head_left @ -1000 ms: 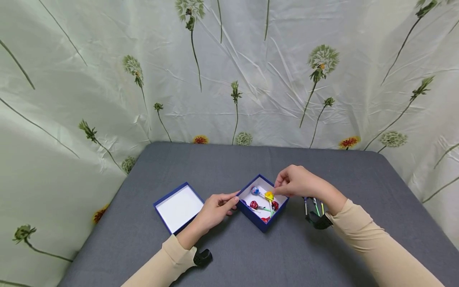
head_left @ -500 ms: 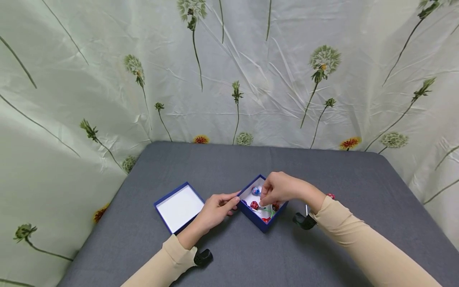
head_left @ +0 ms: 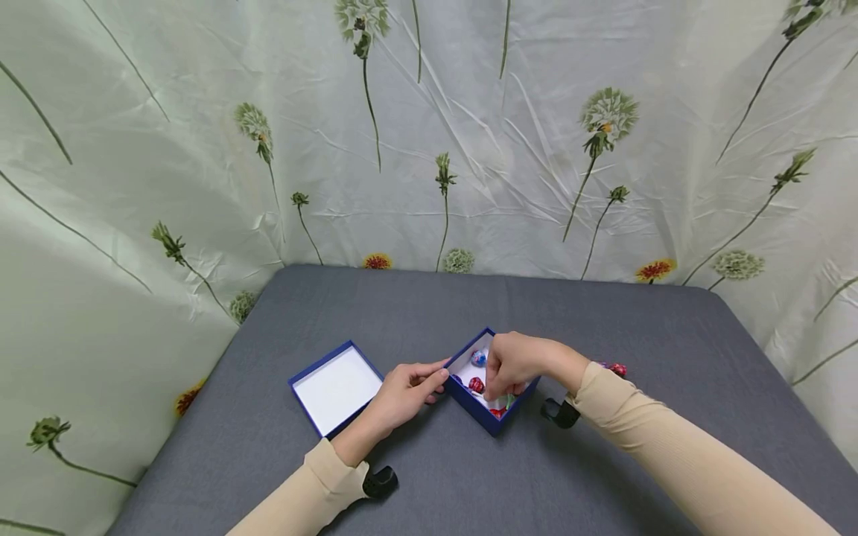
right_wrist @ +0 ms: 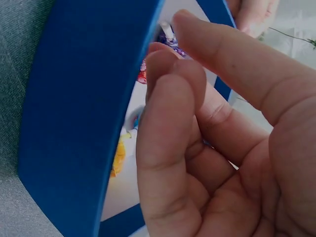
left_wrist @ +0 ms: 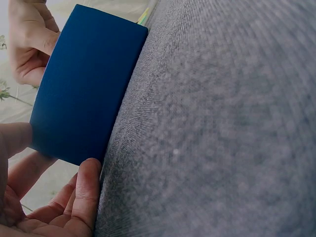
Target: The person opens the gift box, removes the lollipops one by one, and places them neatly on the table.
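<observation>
A blue open-topped box (head_left: 472,410) with a white inside stands turned cornerwise on the table. My left hand (head_left: 398,397) grips its left corner, thumb over the rim and other fingers along the outside. Inside lie several lollipops, among them a blue one (head_left: 478,358), a red one (head_left: 476,385) and a yellow one (right_wrist: 118,157). My right hand (head_left: 519,363) reaches into the box over them, its fingers loosely curled. In the right wrist view, the thumb tip stands apart from the other fingertips, near a purple wrapper (right_wrist: 176,48) with a white stick. The hand covers part of the candy.
Left of the box lies its blue lid (head_left: 338,391), white inside facing up. Several lollipops (head_left: 617,368) lie on the grey table (head_left: 429,491) to the right, partly behind my right sleeve. A flower-print curtain (head_left: 523,149) hangs behind the table.
My right hand has moved left and down from the box's right corner into the box, over the yellow lollipop. The left hand and box have stayed in place.
</observation>
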Motion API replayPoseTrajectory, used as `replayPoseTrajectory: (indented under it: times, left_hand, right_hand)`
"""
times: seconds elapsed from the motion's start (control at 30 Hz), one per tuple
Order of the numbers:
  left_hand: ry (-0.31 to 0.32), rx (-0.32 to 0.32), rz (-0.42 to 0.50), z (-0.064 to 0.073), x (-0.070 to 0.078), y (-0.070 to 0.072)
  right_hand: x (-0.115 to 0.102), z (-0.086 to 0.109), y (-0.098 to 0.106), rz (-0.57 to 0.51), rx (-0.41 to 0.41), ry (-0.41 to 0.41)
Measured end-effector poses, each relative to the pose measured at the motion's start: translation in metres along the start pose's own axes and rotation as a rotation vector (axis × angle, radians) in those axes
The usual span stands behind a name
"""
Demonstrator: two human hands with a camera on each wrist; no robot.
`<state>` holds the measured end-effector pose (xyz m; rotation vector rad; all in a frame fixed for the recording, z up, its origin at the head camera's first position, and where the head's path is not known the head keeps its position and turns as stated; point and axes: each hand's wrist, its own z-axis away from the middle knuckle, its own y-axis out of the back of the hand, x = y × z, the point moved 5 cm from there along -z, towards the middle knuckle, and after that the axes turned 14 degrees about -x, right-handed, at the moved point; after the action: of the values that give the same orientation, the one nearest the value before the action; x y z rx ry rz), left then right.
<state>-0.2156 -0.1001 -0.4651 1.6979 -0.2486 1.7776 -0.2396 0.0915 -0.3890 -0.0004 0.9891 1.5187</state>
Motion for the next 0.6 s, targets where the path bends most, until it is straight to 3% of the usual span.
replayPoseTrajectory:
  times: [0.33, 0.6]
  left_hand:
    - [-0.004, 0.001, -0.01, -0.0002, 0.0004, 0.0003]
    - [-0.001, 0.0, -0.014, 0.0002, 0.0, 0.0002]
  right_hand:
    - [-0.0038, -0.0017, -0.0053, 0.008, -0.026, -0.061]
    - [-0.004, -0.0023, -0.0055, 0.01, -0.022, -0.046]
